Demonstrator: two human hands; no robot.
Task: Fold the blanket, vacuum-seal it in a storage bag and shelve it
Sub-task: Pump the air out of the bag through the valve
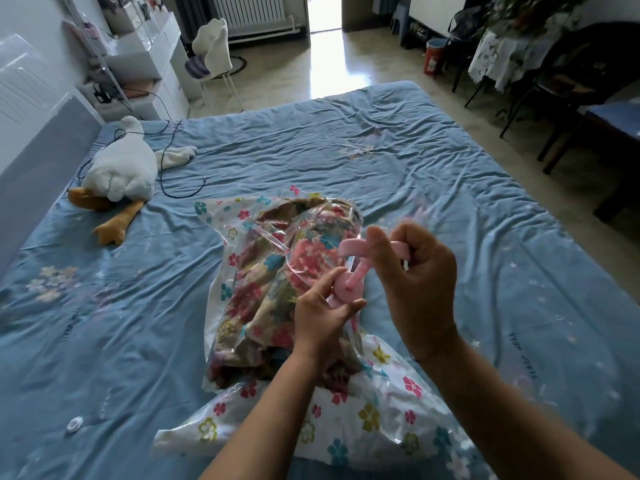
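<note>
A folded floral blanket point(263, 282) lies inside a clear storage bag point(377, 420) printed with coloured flowers, in the middle of the blue bed point(398, 157). A pink hand pump point(349, 268) stands on the bag above the blanket. My left hand point(322, 317) pinches the pump's round base where it meets the bag. My right hand point(415, 278) grips the pump's pink handle, raised above the base. The bag's valve is hidden under the pump and my fingers.
A white plush goose point(121, 168) lies at the bed's left, with a black cable point(173, 188) beside it. A small white round cap point(74, 425) sits on the sheet at the lower left. A white chair point(214, 53), dresser and dark table stand beyond the bed.
</note>
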